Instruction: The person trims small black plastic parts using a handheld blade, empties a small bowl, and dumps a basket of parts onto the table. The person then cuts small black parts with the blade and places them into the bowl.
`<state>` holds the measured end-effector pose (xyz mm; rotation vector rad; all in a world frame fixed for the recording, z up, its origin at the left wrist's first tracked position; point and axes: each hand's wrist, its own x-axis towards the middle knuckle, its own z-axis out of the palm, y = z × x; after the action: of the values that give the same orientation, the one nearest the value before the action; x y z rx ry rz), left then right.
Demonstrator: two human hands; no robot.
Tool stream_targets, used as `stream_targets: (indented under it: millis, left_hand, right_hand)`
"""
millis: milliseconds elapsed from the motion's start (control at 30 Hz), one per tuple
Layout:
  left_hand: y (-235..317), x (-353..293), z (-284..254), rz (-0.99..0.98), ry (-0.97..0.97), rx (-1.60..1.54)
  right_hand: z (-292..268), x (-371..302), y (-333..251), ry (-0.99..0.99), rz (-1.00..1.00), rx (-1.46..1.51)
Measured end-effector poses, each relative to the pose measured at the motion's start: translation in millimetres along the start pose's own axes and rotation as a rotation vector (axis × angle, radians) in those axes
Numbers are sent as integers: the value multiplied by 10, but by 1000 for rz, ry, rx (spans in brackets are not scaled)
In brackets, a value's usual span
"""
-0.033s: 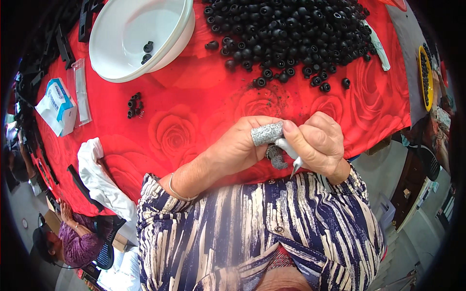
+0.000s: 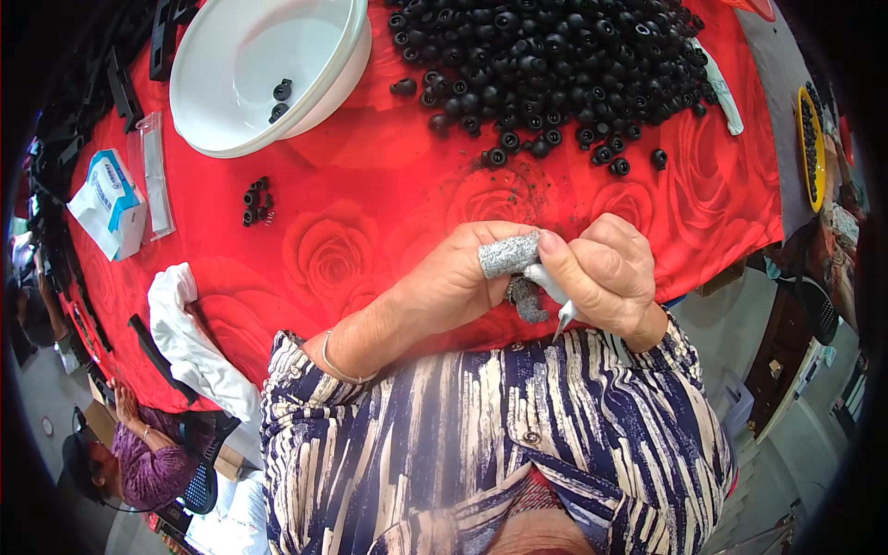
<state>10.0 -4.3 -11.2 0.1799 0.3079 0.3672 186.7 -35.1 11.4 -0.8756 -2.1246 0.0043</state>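
Note:
My left hand (image 2: 462, 273) is closed in front of my chest, fingers bent inward. Grey knitted finger sleeves (image 2: 509, 254) cover some of its fingers; whatever they pinch is hidden. Pressed up against it, my right hand (image 2: 606, 273) grips a slim white-handled tool (image 2: 553, 282) with a thin pointed metal tip, angled down toward my striped shirt. The thumb of my right hand touches a grey sleeve. Beyond both hands lies a large pile of small round black plastic parts (image 2: 555, 65), each with a hole.
A white basin (image 2: 213, 120) with a couple of black parts stands far left on the red rose-patterned tablecloth (image 2: 370, 194). Left of my hands are several small black parts (image 2: 252, 202), a tissue pack (image 2: 109, 203) and white cloth (image 2: 180, 324). Another person (image 2: 148, 458) sits at lower left.

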Motion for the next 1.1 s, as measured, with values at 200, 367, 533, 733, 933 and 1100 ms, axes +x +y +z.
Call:
stream_targets:
  millis: [200, 367, 533, 733, 933, 1100]
  left_hand:
    - [-10, 13, -8, 3, -53, 15]
    - [-61, -6, -5, 28, -8, 28]
    - [43, -16, 67, 52, 30, 60]
    - [589, -293, 391, 824, 275, 740]
    - [1121, -351, 476, 1124, 828, 1272]
    - [1367, -313, 298, 1360, 925, 1344]
  right_hand:
    - [18, 1, -38, 30, 14, 24]
    - [4, 7, -74, 31, -28, 75]
    - [-81, 40, -152, 86, 22, 191]
    - [-207, 167, -22, -22, 285, -25]
    - [-96, 225, 115, -209, 182, -187]
    - [43, 302, 193, -295, 172, -270]
